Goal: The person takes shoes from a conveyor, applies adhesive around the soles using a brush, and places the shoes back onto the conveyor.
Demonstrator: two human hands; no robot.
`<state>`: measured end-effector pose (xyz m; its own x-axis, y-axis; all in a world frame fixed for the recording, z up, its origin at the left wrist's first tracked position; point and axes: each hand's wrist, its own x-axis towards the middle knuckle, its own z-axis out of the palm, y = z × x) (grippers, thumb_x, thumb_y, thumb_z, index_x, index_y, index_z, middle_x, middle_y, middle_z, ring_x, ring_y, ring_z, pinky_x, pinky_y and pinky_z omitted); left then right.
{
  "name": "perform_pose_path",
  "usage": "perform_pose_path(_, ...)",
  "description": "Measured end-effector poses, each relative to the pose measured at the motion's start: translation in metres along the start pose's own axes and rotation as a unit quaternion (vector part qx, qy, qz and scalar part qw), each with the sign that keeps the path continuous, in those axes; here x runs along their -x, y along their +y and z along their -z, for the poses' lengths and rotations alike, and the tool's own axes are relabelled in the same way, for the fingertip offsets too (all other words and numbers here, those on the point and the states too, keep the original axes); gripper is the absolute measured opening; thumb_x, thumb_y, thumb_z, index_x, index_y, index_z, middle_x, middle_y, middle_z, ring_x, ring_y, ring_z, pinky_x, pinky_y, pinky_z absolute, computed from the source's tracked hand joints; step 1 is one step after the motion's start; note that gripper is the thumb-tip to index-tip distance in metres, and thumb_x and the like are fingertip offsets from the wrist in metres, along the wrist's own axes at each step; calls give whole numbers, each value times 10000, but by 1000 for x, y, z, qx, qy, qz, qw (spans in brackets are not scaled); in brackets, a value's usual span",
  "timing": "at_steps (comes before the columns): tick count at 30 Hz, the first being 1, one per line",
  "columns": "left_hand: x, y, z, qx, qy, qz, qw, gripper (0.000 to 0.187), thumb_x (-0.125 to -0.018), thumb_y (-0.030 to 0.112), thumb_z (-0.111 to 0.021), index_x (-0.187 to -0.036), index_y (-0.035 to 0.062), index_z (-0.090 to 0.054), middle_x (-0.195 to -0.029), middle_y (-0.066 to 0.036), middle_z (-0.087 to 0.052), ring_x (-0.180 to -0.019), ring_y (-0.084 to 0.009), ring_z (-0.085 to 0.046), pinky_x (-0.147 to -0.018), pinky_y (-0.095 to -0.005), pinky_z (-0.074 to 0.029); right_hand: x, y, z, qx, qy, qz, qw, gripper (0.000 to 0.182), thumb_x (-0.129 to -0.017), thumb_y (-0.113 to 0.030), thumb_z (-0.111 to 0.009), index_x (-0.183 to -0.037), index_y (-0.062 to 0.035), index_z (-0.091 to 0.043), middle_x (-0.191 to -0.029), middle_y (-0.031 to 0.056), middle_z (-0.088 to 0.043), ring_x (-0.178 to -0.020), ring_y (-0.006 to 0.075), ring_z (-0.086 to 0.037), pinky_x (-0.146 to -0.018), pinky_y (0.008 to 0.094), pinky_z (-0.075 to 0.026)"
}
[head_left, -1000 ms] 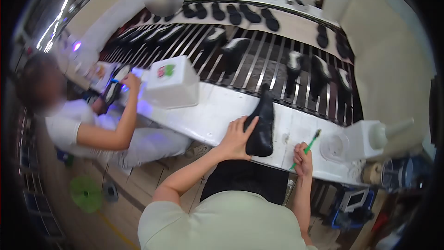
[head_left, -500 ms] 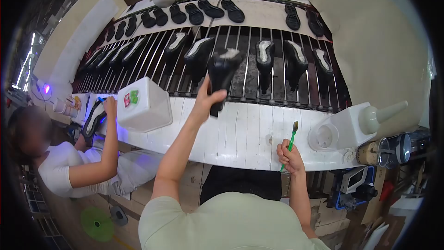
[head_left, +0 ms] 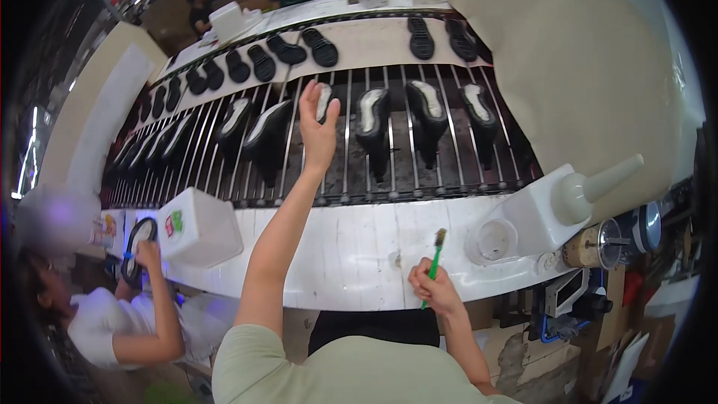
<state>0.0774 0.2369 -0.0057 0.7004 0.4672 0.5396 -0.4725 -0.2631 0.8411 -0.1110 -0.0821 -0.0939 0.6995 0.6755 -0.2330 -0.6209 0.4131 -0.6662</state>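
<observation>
My left hand (head_left: 319,129) reaches over the metal roller rack, its fingers and thumb on opposite sides of a black shoe upper (head_left: 324,103). That upper's white bottom faces up between them; the rest is hidden behind my hand. Similar black uppers stand sole-up on both sides, one upper (head_left: 267,135) to the left and another upper (head_left: 372,116) to the right. My right hand (head_left: 436,288) is closed round a small green-handled brush (head_left: 434,265), bristles up, above the white table's front part.
The white table (head_left: 336,254) runs before the roller rack (head_left: 288,183). A square white container (head_left: 200,228) stands left, a large white bottle (head_left: 535,213) right. Black outsoles (head_left: 321,46) line a belt behind the rack. At left, a person (head_left: 123,322) works on a shoe.
My left hand has carried the upper from over the table's edge forward onto the rack. The view has shifted right; my right hand still holds the brush.
</observation>
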Motion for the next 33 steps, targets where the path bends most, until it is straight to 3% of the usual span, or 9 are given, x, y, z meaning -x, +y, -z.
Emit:
perform_pose_path(4, 2, -43, -93, 112, -98, 144, 978, 437, -977, 231, -512, -1351, 40, -394, -1304, -145, -515, -1191, -218, -504, -999, -319, -385, -4, 0, 8, 43, -15, -9, 999, 148, -948, -133, -531, -855, -88, -425, -760, 34, -470, -493, 28, -302, -423, 188, -239)
perform_pose_path(8, -8, -141, -166, 92, -82, 399, 909, 550, -962, 410, -483, -1341, 22, -392, -1268, -121, -523, -1148, -235, -517, -977, -354, -399, -6, -1, 17, 33, -17, 0, 999, 167, -956, -151, -524, -839, -89, -421, -719, 46, -456, -500, 45, -318, -419, 199, -252)
perform_pose_path(10, -25, -228, -181, 130, -102, 392, 905, 568, -958, 465, -444, -1281, 0, -486, -1253, -152, -540, -1138, -265, -509, -960, -380, -393, -7, -1, 20, 27, -25, -3, 999, 168, -952, -141, -532, -843, -81, -420, -692, 42, -448, -502, 55, -324, -419, 209, -254)
perform_pose_path(12, -31, -185, -197, 247, -31, 441, 862, 627, -933, 534, -433, -1236, -6, -532, -1244, -146, -551, -1117, -252, -521, -932, -354, -406, -7, 1, 23, 30, -34, -10, 999, 169, -950, -138, -538, -847, -80, -418, -681, 41, -444, -498, 56, -320, -418, 213, -252)
perform_pose_path(16, -41, -138, -196, 141, -78, 452, 878, 958, -756, 705, -529, -1345, -40, -406, -1263, -193, -509, -1069, -272, -528, -928, -381, -401, -5, -6, 25, -12, -24, -30, 999, 184, -914, -145, -607, -818, -45, -486, -581, -12, -407, -465, 62, -323, -417, 225, -250)
perform_pose_path(21, -16, -174, -219, 65, -279, 340, 895, 787, -830, 625, -543, -1298, -7, -511, -1231, -126, -570, -1128, -212, -513, -1002, -331, -346, -1, -6, 25, 39, -31, -41, 998, 178, -889, -157, -652, -798, -37, -557, -588, -25, -450, -464, 47, -340, -420, 217, -248)
perform_pose_path(22, -13, -168, -217, -44, -284, 303, 909, 731, -845, 587, -562, -1247, -23, -543, -1157, -113, -605, -1041, -201, -560, -946, -309, -395, -2, -8, 25, 50, -27, -36, 998, 169, -893, -157, -650, -803, -42, -566, -600, -28, -460, -465, 41, -338, -419, 213, -243)
perform_pose_path(27, -4, -149, -210, 74, -250, 339, 904, 700, -857, 551, -579, -1226, -44, -558, -1148, -125, -617, -1012, -202, -589, -915, -290, -426, 20, -13, 13, 130, 72, 4, 989, 219, -875, -182, -667, -730, -49, -571, -649, -23, -500, -556, 46, -387, -494, 208, -289)
perform_pose_path(33, 15, -44, -164, 162, -181, 305, 921, 710, -869, 514, -603, -1233, -88, -504, -1162, -138, -599, -1051, -190, -555, -936, -292, -411, 68, -57, 16, 242, 162, 88, 953, 148, -867, -147, -641, -796, -27, -593, -682, -30, -527, -624, 68, -448, -567, 233, -362)
